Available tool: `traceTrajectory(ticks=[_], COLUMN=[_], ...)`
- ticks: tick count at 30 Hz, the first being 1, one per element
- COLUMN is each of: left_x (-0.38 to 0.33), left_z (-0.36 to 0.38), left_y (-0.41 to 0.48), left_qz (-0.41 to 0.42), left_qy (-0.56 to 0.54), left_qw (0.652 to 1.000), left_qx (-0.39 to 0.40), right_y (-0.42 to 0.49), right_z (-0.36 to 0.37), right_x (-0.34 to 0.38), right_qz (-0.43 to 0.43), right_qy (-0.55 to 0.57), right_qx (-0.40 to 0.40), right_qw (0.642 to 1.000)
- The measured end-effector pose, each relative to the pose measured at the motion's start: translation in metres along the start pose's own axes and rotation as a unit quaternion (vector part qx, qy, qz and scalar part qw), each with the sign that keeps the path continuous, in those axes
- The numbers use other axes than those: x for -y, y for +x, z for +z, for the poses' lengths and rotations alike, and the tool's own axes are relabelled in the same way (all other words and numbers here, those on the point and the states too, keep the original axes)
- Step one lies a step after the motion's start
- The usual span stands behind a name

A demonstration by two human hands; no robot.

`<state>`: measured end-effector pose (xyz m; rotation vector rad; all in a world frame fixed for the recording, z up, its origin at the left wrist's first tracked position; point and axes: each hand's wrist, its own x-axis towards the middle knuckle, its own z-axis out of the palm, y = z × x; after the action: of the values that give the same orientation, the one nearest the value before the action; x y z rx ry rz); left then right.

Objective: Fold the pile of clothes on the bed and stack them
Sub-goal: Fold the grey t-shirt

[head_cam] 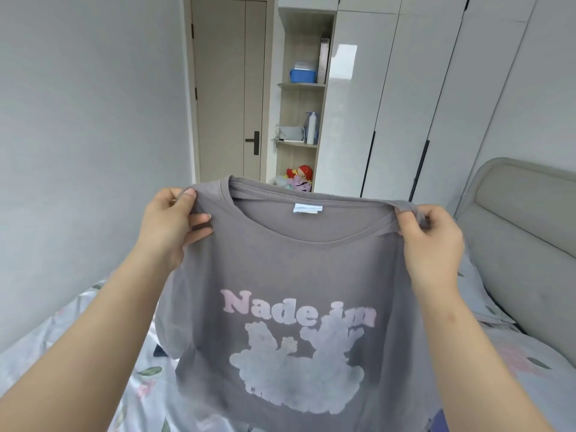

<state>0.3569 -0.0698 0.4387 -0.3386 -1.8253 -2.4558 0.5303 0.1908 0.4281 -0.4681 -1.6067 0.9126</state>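
Both arms raised; left hand (174, 222) and right hand (431, 241) pinch grey T-shirt (280, 275) shoulders, fingers clamped on fabric, above bed (78, 353).

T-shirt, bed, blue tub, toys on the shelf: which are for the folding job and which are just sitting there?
For the job: the grey T-shirt, held up at its shoulders by the left hand and right hand; the bed under it.
Just sitting there: the blue tub, white bottle and soft toys on the shelves; the door.
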Motion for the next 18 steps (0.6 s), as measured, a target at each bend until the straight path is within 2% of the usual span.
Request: traceTrajectory(ticks=[12,18], left_x=[0.04,0.074], left_z=[0.002,0.005], left_y=[-0.055,-0.039], left_qz=[0.047,0.027], left_qy=[0.065,0.107], left_qw=[0.992,0.99], left_qx=[-0.094,-0.093], right_y=[-0.03,-0.033], right_z=[-0.029,-0.011], right_x=[-0.054,-0.093], right_qz=[0.05,0.086], right_qy=[0.052,0.021], right_qx=[0.047,0.068], right_qw=[0.996,0.994])
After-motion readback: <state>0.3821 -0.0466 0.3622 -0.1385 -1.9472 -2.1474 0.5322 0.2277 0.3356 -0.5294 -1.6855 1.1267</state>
